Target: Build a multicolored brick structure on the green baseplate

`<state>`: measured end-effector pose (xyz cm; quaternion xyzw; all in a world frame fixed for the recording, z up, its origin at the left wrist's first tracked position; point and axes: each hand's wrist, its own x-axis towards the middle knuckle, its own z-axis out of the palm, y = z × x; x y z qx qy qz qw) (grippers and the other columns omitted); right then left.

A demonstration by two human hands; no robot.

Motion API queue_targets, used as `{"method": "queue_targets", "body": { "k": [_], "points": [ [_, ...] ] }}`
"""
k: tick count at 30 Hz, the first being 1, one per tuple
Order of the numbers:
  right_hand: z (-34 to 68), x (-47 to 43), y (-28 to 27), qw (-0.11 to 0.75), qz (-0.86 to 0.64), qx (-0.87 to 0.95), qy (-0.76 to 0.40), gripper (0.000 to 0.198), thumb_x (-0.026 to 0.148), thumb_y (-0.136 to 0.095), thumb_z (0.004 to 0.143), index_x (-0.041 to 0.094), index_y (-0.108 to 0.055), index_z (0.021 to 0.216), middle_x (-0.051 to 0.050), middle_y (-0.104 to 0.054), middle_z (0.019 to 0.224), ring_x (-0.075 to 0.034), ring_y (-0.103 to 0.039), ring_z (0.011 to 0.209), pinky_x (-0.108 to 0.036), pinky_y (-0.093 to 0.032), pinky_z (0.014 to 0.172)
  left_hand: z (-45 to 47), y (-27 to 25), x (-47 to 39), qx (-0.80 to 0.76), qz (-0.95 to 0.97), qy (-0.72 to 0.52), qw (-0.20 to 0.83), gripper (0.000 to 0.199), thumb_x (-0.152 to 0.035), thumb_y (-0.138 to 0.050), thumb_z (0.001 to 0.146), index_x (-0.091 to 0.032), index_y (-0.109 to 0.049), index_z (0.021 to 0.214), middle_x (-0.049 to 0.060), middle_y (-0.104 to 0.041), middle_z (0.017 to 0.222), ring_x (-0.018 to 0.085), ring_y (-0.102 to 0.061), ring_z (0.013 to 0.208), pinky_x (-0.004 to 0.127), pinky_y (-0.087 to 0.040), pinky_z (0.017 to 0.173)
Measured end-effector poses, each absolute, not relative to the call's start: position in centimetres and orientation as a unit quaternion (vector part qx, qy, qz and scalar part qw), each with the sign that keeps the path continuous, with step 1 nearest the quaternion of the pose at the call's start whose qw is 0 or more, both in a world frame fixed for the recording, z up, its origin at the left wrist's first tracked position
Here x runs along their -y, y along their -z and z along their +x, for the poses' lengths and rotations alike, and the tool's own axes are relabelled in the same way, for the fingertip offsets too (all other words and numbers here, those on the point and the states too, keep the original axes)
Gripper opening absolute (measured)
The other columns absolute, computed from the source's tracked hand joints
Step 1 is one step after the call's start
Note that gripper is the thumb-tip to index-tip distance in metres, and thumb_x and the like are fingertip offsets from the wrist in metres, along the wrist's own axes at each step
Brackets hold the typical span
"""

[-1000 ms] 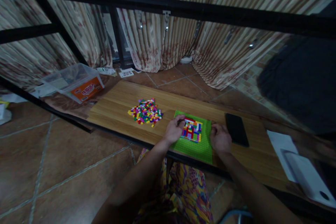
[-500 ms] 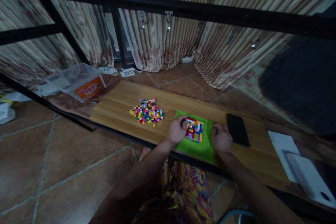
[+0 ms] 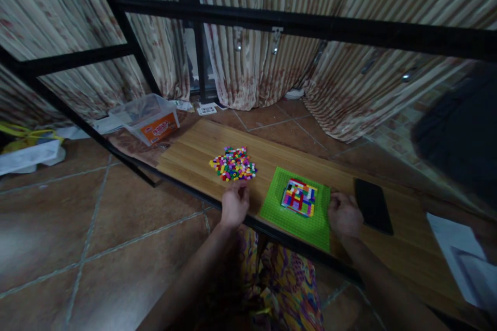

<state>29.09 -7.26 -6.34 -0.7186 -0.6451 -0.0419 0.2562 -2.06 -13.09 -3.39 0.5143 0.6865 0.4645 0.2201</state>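
Note:
My left hand [image 3: 235,204] is at the near edge of a heap of small coloured building bricks [image 3: 235,164], its fingers loosely bent and apart, with nothing visible between them. To its right lies a green studded baseplate [image 3: 276,222]. A compact block of multicoloured bricks [image 3: 298,197] sits on the plate, with red pieces in its middle. My right hand [image 3: 345,214] rests by the plate's right edge, fingers curled together; whatever they may hold is hidden.
Everything lies on a long wooden board [image 3: 194,147]. A black phone-like slab [image 3: 373,206] lies right of my right hand, and white paper [image 3: 456,248] farther right. A clear plastic box [image 3: 149,119] with an orange label stands at the left end. A black metal bar [image 3: 295,20] crosses beyond.
My left hand has left the brick block and moved left to the heap. My right hand stays by the baseplate's right edge. The camera view has turned slightly left.

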Motion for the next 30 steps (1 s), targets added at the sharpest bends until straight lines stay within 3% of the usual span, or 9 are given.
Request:
{"method": "queue_targets", "body": {
  "k": [8,15,30],
  "points": [
    [29.0,7.3,6.2,0.250,-0.725,0.640,0.040,0.023,0.025,-0.045,0.087,0.017,-0.066,0.091,-0.005,-0.057,0.089,-0.015,-0.045,0.069,-0.028,-0.032,0.063,-3.0,3.0,12.6,-0.762,0.554,-0.320,0.099,0.020,-0.020,-0.057,0.083,-0.017,-0.066,0.101,0.010,-0.066,0.102,0.024,-0.062,0.100,0.035,-0.050,0.089],
    [29.0,7.2,6.2,0.261,-0.721,0.641,0.033,0.022,0.024,-0.045,0.087,0.017,-0.065,0.090,-0.005,-0.057,0.089,-0.015,-0.047,0.071,-0.028,-0.034,0.066,-2.4,1.6,11.8,-0.795,0.561,-0.208,0.102,0.020,-0.024,-0.047,0.090,-0.019,-0.066,0.095,0.010,-0.066,0.104,0.024,-0.062,0.100,0.030,-0.047,0.080],
    [28.6,7.3,5.9,0.268,-0.724,0.635,0.030,0.021,0.022,-0.045,0.086,0.017,-0.066,0.089,-0.004,-0.057,0.087,-0.014,-0.047,0.068,-0.027,-0.033,0.064,2.3,0.8,12.6,-0.638,0.641,-0.332,0.268,0.017,-0.026,-0.049,0.091,-0.021,-0.064,0.099,0.003,-0.072,0.087,0.016,-0.067,0.081,0.026,-0.048,0.074]
  ]
}}
